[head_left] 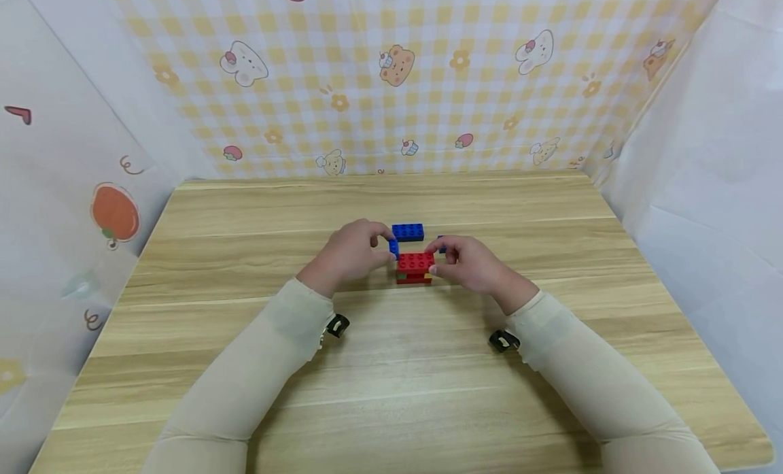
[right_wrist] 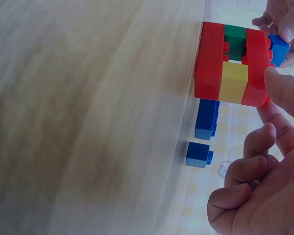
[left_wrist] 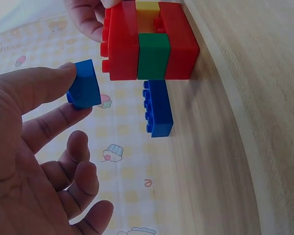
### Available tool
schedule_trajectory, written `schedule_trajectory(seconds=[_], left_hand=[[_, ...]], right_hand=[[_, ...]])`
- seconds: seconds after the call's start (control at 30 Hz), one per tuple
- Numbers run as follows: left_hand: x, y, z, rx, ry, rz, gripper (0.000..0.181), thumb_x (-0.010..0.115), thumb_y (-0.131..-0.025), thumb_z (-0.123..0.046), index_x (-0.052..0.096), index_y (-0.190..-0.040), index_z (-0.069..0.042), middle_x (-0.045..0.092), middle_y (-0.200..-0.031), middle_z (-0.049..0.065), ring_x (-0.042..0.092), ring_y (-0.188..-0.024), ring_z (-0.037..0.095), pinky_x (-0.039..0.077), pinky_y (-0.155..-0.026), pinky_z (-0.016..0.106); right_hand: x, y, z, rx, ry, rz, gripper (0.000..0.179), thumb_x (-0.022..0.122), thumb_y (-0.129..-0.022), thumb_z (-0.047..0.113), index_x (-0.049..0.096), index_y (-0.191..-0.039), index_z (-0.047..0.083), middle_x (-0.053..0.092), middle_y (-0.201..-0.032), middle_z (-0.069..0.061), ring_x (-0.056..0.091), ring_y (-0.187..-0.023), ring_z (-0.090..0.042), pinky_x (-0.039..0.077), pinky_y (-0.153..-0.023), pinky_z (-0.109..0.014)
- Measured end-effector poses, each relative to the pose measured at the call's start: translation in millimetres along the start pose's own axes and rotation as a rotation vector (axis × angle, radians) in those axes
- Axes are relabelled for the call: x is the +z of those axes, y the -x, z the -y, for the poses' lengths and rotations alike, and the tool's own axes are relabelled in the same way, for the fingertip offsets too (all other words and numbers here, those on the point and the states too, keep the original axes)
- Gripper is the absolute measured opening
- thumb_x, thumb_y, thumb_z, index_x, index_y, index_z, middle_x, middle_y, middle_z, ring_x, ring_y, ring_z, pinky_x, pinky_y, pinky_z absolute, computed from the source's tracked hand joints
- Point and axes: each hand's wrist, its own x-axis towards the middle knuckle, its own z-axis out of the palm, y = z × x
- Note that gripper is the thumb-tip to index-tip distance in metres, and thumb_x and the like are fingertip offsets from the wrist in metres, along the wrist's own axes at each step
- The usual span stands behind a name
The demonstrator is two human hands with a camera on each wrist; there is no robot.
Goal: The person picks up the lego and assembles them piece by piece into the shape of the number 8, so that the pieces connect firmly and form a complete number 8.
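Nearest the camera lay two long cream sleeves (head_left: 235, 379), angled inward over the pale wood-grain counter (head_left: 379, 413), with a small black clip (head_left: 338, 325) at the left wrist and another black clip (head_left: 504, 341) at the right. Past the cuffs, the hands stood apart. The left hand (head_left: 357, 249) pinched a small blue plastic block (left_wrist: 85, 85) between thumb and index finger, its other fingers loosely bent. The right hand (head_left: 467, 263) gripped the right end of a red, green and yellow plastic stack (head_left: 416, 262) by its upper brick, thumb on the near side.

The stack lay between the hands, its long axis running left to right. The small blue block was near the stack's left end, raised to about the top studs or a little above; whether the two touched could not be told. The left hand was nearer that end.

A glossy red lower brick (right_wrist: 209, 61) and a matching red upper brick (left_wrist: 123, 44) lay parallel, separated by a green block (left_wrist: 154, 56) at left and a yellow block (right_wrist: 233, 82) at right, with a gap between these.

Behind the stack, a long blue plastic brick (head_left: 408, 232) lay roughly parallel, studs up; to its right sat a second small blue plastic block (right_wrist: 197, 155).
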Motion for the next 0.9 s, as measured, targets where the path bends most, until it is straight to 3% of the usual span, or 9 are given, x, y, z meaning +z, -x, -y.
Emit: schedule_trajectory(seconds=[0.9], left_hand=[[8.2, 0.4, -2.4, 0.002, 0.021, 0.022, 0.033, 0.075, -0.098, -0.037, 0.07, -0.127, -0.024, 0.058, -0.119, 0.005, 0.057, -0.103, 0.029, 0.05, -0.081, 0.041]], right_hand=[[-0.2, -0.7, -2.9, 0.007, 0.0, 0.01, 0.032, 0.077, -0.098, 0.017, 0.07, -0.128, 0.01, 0.049, -0.078, -0.003, 0.043, -0.06, -0.018, 0.035, -0.054, -0.028]])
